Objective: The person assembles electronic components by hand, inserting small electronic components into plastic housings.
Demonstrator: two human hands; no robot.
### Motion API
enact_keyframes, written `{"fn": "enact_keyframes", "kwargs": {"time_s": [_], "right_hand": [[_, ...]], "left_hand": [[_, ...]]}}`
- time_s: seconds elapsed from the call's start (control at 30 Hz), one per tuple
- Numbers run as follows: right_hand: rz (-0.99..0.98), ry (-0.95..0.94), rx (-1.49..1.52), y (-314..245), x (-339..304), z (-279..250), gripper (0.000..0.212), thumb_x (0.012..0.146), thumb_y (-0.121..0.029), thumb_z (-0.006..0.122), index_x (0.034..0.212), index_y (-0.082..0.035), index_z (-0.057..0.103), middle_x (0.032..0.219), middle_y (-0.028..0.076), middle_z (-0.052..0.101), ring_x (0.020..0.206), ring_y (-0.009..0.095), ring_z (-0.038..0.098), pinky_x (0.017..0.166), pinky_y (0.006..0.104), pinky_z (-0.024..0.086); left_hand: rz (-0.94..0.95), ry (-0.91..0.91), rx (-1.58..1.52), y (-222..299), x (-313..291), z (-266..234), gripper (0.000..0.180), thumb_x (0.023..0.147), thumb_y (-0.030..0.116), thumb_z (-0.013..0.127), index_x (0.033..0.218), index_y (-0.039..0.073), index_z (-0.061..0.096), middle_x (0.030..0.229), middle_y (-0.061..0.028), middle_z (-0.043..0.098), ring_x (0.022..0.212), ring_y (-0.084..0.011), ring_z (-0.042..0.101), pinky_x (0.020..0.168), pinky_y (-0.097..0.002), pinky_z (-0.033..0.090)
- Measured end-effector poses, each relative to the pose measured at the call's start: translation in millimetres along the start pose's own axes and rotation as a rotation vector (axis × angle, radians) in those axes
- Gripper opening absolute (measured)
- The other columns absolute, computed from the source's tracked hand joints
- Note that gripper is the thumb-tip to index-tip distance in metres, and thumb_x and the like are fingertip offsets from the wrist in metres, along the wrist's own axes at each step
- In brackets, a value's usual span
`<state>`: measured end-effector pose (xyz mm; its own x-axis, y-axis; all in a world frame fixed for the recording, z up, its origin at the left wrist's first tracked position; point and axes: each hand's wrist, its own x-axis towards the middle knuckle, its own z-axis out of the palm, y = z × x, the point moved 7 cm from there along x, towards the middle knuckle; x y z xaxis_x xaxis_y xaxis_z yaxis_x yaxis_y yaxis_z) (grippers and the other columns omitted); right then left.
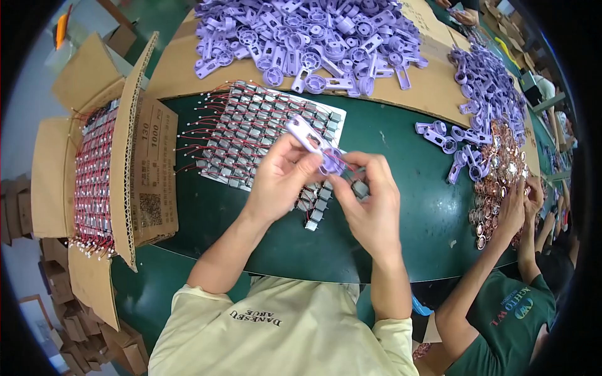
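Observation:
My left hand (pixel 279 182) is closed on a light purple plastic housing (pixel 331 161) with a long slotted handle and a round ring end. The handle points up and to the left, the ring toward my right hand. My right hand (pixel 376 207) is closed around a small grey motor (pixel 360 189) with thin red wires. Its thumb and forefinger are at the ring, where the wires run; whether the wires pass through the ring I cannot tell. Just beneath my hands, several loose motors (pixel 318 205) lie on the green table, partly hidden by the fingers.
Behind my left hand lies a white sheet (pixel 337 133) with rows of wired motors (pixel 241 131). An open cardboard box (pixel 153 169) full of motors stands left. Purple housings (pixel 307 44) are heaped on cardboard behind. At right, a co-worker's hands (pixel 517 210) touch copper-coloured rings (pixel 492 188).

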<state>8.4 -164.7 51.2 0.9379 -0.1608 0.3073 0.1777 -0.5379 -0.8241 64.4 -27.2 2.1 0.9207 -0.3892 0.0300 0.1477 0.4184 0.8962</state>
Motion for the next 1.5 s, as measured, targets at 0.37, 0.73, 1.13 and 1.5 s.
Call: {"fn": "enact_keyframes", "kwargs": {"time_s": [0.37,0.73,1.13,1.5], "right_hand": [[-0.079,-0.292,0.101,-6.0,-4.6,-4.3,0.027,0.082,-0.006,0.073,0.106,-0.002,0.06,0.095,0.012,0.067,0.077,0.023,0.067,0.065,0.0322,0.054],[0.193,-0.275,0.576,17.5,-9.9,-4.4,0.02,0.09,-0.006,0.065,0.107,0.001,0.057,0.102,0.012,0.068,0.089,0.012,0.065,0.073,0.0252,0.051],[0.034,-0.012,0.148,0.3,1.9,-8.3,0.022,0.079,-0.001,0.074,0.1,-0.001,0.068,0.092,0.009,0.063,0.069,0.015,0.063,0.058,0.0268,0.05],[-0.005,0.041,0.171,6.0,-7.1,-3.5,0.025,0.08,0.001,0.072,0.104,-0.001,0.064,0.092,0.01,0.063,0.073,0.016,0.066,0.061,0.0263,0.053]], "left_hand": [[0.029,0.07,0.021,9.5,3.3,-8.1,0.012,0.097,0.009,0.056,0.105,0.001,0.052,0.101,-0.0092,0.064,0.092,-0.0149,0.065,0.08,-0.0318,0.059],[0.0,0.026,-0.004,9.7,3.3,-5.6,0.015,0.097,0.009,0.056,0.109,0.001,0.052,0.103,-0.0101,0.064,0.094,-0.0162,0.065,0.08,-0.032,0.059],[-0.019,-0.068,0.071,4.0,-1.4,1.2,0.057,0.089,-0.005,0.063,0.136,0.0,0.031,0.118,-0.0175,0.059,0.109,-0.0204,0.061,0.091,-0.0321,0.052],[-0.07,-0.097,0.164,-2.9,-8.5,9.6,0.031,0.094,0.002,0.059,0.123,-0.006,0.055,0.116,-0.01,0.063,0.105,-0.0139,0.061,0.091,-0.0275,0.051]]}}
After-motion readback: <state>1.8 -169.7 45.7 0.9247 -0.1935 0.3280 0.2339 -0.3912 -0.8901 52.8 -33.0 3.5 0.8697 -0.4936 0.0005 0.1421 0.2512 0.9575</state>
